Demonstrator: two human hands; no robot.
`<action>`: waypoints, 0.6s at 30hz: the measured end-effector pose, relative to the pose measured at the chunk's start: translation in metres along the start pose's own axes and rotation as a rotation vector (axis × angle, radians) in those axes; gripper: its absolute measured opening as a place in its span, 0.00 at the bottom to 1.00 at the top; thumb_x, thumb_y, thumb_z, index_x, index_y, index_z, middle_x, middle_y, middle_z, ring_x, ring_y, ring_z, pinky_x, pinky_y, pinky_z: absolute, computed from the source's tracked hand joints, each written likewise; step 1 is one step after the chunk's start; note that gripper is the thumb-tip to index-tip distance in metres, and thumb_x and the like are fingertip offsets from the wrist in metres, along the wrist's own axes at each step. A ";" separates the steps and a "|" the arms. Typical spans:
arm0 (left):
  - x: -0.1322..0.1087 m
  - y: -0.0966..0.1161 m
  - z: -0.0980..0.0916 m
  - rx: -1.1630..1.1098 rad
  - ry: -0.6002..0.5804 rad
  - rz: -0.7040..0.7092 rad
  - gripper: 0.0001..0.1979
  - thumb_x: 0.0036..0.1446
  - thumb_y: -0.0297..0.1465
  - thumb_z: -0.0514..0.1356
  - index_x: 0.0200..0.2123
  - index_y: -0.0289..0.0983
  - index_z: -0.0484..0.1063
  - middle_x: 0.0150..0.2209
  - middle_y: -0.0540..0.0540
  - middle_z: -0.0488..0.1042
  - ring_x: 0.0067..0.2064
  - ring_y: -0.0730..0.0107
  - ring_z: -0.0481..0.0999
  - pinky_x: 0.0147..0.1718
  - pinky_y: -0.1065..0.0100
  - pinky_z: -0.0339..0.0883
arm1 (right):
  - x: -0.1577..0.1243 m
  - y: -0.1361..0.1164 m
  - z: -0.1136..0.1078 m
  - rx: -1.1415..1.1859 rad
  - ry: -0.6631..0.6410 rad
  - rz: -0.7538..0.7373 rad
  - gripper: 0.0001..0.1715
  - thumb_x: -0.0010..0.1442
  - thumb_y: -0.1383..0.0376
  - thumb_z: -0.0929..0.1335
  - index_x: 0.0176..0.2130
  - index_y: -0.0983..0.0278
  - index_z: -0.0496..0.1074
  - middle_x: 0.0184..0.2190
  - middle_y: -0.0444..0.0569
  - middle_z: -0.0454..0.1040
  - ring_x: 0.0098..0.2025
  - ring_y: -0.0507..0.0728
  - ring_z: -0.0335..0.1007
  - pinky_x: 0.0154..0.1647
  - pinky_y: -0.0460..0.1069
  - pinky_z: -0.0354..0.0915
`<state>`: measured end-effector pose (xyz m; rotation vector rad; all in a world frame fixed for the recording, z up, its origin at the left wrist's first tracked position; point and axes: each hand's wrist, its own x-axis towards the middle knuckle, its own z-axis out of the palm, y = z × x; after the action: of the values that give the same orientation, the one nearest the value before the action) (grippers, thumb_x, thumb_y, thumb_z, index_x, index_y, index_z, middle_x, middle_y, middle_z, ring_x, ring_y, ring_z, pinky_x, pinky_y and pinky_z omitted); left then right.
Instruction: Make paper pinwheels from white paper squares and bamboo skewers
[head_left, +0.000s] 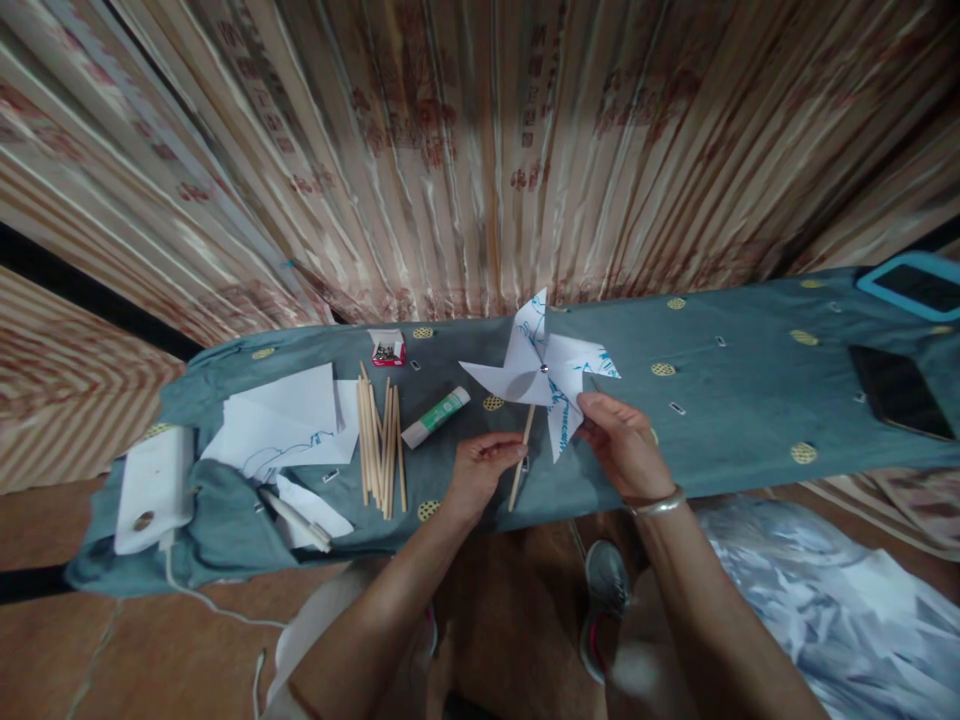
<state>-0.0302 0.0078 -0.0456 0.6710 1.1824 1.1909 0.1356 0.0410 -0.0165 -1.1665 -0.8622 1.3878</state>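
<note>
A white paper pinwheel (pixel 541 368) with blue markings and a silver pin at its centre is fixed to a thin wooden stick (pixel 520 460). My left hand (pixel 480 472) pinches that stick below the wheel. My right hand (pixel 621 442) grips the lower right blade of the pinwheel between its fingers; a metal bangle sits on its wrist. Both hands hover just over the blue-grey cloth (pixel 735 420) that covers the narrow table.
A bundle of wooden sticks (pixel 381 445), a glue stick (pixel 436 416), a small box of pins (pixel 388 348), loose white papers (pixel 289 425), a white pen (pixel 294 518) and a white power strip (pixel 154 488) lie at left. Two phones (pixel 900 392) lie at right. A patterned curtain hangs behind.
</note>
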 end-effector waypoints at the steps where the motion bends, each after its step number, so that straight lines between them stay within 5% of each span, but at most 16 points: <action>1: 0.000 0.000 0.000 -0.001 0.002 0.001 0.14 0.30 0.36 0.74 0.25 0.37 0.80 0.24 0.48 0.78 0.27 0.71 0.74 0.34 0.68 0.68 | 0.000 0.000 0.000 0.006 0.002 0.011 0.14 0.44 0.54 0.76 0.26 0.61 0.76 0.22 0.43 0.75 0.25 0.52 0.68 0.26 0.47 0.67; 18: 0.001 -0.001 0.001 -0.044 -0.008 0.018 0.16 0.31 0.35 0.73 0.28 0.37 0.81 0.29 0.47 0.81 0.33 0.66 0.77 0.41 0.64 0.69 | -0.008 0.006 0.022 0.009 -0.056 0.071 0.17 0.39 0.52 0.78 0.25 0.61 0.77 0.22 0.45 0.76 0.24 0.52 0.70 0.23 0.47 0.64</action>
<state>-0.0294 0.0082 -0.0466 0.6542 1.1426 1.2249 0.1121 0.0345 -0.0154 -1.1660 -0.8603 1.4871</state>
